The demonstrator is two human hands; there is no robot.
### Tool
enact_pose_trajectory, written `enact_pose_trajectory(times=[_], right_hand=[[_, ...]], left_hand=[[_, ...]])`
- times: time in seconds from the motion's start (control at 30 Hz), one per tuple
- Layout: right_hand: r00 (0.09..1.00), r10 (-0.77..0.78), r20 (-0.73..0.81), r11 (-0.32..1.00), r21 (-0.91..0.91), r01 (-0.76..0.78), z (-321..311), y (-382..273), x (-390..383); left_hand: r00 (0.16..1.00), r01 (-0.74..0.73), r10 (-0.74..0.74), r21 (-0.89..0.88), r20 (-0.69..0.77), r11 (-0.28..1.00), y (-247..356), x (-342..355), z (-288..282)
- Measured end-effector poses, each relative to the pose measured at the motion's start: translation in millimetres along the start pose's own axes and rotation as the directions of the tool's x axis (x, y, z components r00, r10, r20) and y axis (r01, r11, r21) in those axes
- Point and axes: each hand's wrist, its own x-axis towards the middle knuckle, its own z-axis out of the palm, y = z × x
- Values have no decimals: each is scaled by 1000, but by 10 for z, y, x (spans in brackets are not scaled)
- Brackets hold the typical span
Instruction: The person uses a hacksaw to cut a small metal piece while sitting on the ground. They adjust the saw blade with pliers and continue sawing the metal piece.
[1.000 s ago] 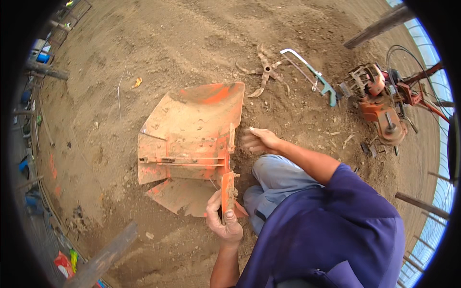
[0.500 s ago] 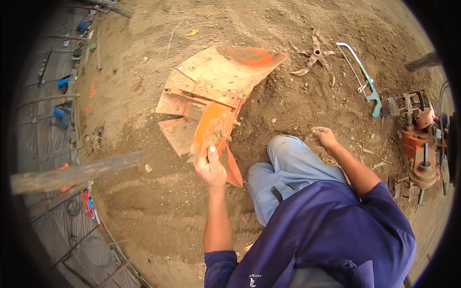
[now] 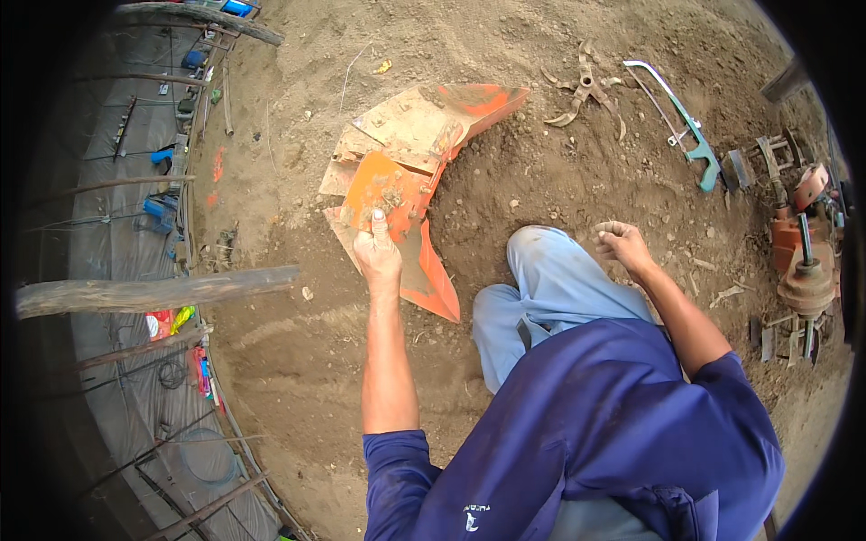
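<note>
A curved sheet-metal guard (image 3: 406,122), orange under caked pale soil, lies on the dirt ahead of me. My left hand (image 3: 379,248) grips the near edge of a flat orange plate (image 3: 374,185) at its middle, thumb on top. Bits of soil and what look like bolts sit on that plate; whether it is joined to the guard I cannot tell. A pointed orange end (image 3: 437,284) reaches toward my knees. Above my right knee, my right hand (image 3: 624,248) is held with curled fingers pressed together; anything inside them is hidden.
A star-shaped set of curved tiller blades (image 3: 586,86) and a green-handled hacksaw (image 3: 699,153) lie at the far right. Beside them stands an orange machine (image 3: 803,261) with blades. Leftward, a wooden pole (image 3: 162,290) juts in over a grey plastic sheet (image 3: 108,361).
My left hand and the orange plate have moved farther away and slightly left over the guard. My right hand stays above the knee with fingers curled. The whole view has shifted a little.
</note>
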Motion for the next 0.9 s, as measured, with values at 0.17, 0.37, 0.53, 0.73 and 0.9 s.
enact_pose_trajectory(times=[0.17,0.37,0.53,0.73,0.9], right_hand=[[970,-188,154,976,-79,202,303,-213,-109],[909,-47,414,998,58,25,1311,-686,-153],[810,1,587,960,226,-165,2266,-1146,-72],[725,17,688,917,278,-286,2906,-1425,76],[799,-9,601,935,288,-206,3018,-1418,128]], left_hand=[[999,29,-25,91,-46,995,37,-9,43],[991,118,-118,-3,-56,993,55,-57,67],[988,135,-142,-104,-60,985,31,-63,92],[994,112,-103,-377,44,920,-90,-67,-1],[975,223,-147,-686,169,693,-326,-53,-53]])
